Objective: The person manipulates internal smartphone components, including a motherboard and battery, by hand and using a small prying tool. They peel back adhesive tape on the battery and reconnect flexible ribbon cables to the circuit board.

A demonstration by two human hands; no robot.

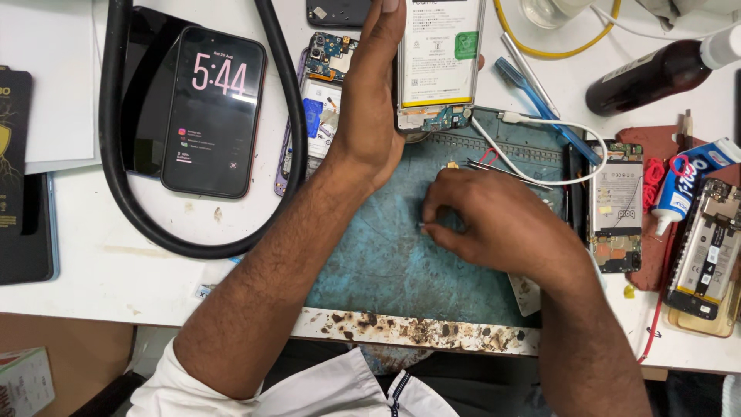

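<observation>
My left hand [369,100] reaches up from the near edge and grips the left side of an opened phone [440,66], whose white battery and blue circuit board face up at the top of the blue work mat [386,255]. My right hand [486,220] rests on the mat with its fingertips pinched on a tiny dark part, too small to name. Thin metal tweezers [505,174] lie on the mat just above that hand.
A lit black phone [214,112] lies at the left inside a loop of thick black hose [116,154]. Another opened phone [320,100] lies beside my left hand. At the right are two more opened phones [617,205], [706,251], a glue tube [687,181], a dark bottle [656,73], a blue toothbrush [532,96] and a white cable [540,123].
</observation>
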